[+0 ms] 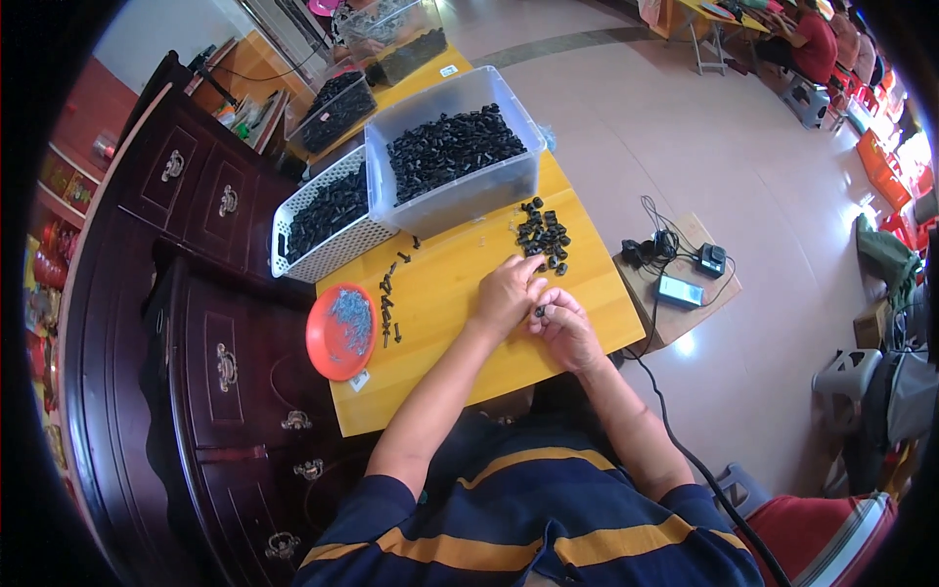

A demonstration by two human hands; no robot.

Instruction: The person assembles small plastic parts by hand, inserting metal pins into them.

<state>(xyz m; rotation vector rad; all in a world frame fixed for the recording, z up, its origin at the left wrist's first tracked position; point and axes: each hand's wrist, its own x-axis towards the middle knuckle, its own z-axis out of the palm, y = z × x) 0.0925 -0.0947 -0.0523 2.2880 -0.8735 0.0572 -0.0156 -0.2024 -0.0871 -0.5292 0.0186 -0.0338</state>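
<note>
My right hand (567, 331) is closed, pinching a small black plastic part (539, 312) between thumb and fingers. Just beside it, my left hand (507, 295) has its fingers bent and bunched, with the fingertips at the near edge of a loose pile of small black parts (544, 233). Whatever those fingers may hold is hidden. To the left, several slim black pieces (386, 301) lie in a line on the yellow table (445, 338). A round red plate (318, 354) beside them holds a heap of thin silvery pins (352, 318).
A large clear bin (465, 203) and a white perforated basket (342, 243), both full of black parts, stand across the table's far side. More bins (337, 122) sit behind. A dark wooden cabinet (210, 342) borders the left; a low stand (685, 313) with cables is at right.
</note>
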